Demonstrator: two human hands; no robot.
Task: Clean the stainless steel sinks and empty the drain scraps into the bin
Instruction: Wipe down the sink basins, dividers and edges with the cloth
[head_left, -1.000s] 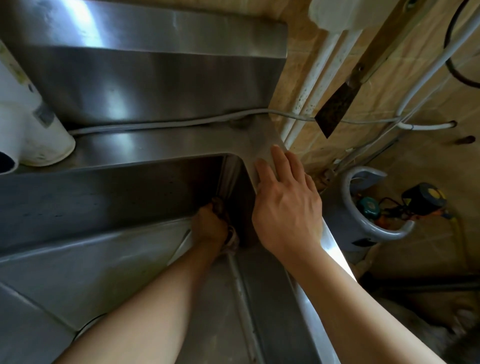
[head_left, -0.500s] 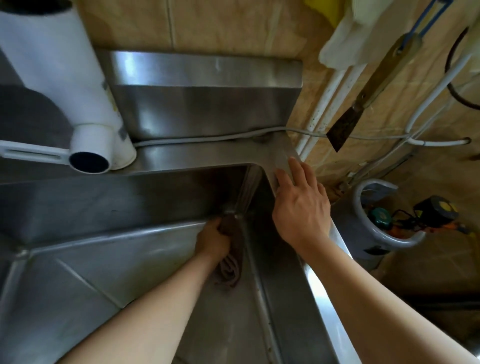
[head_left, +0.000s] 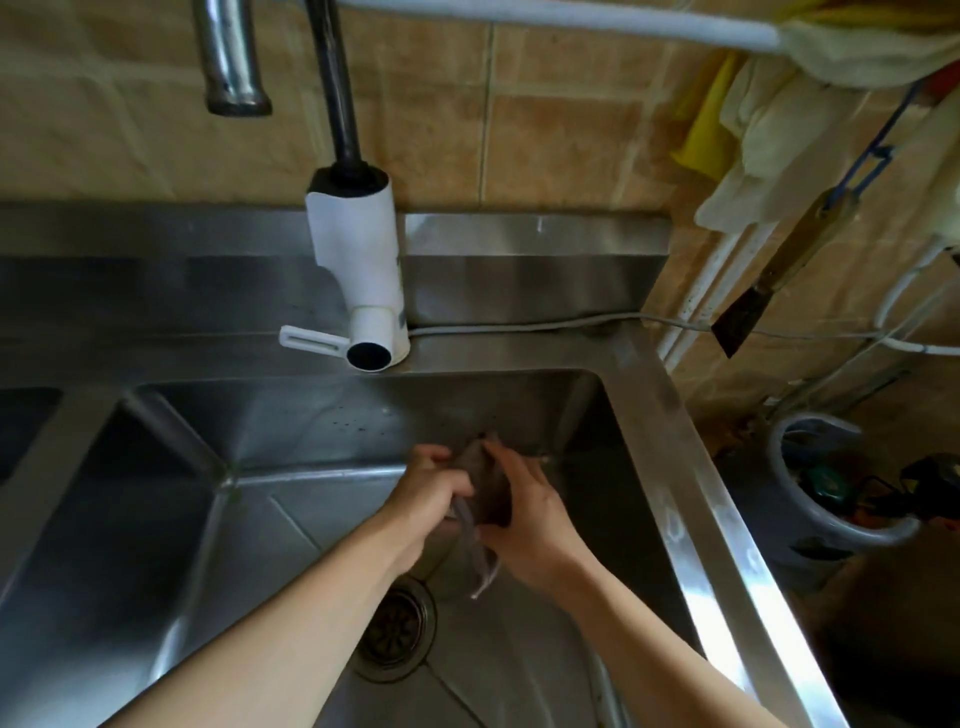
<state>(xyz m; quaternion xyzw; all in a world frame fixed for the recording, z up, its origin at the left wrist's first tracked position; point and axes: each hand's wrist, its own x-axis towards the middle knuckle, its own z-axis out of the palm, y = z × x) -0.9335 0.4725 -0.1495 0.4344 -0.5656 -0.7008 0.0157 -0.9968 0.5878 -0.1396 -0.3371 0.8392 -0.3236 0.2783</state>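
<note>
Brown crumpled cleaning cloth (head_left: 485, 488) held between left hand (head_left: 431, 491) and right hand (head_left: 530, 525), both gripping it, above round metal drain strainer (head_left: 395, 631); long axis upright.

You get dim, warm light here — the brightest glare streaks down the sink (head_left: 696, 452) along its right rim. The basin's right wall lies in shadow, the picture's edges bow outward, and detail looks soft throughout.

My view: steel sink (head_left: 670, 415); white faucet (head_left: 363, 291) and grey cable (head_left: 519, 327) on its back ledge.
</note>
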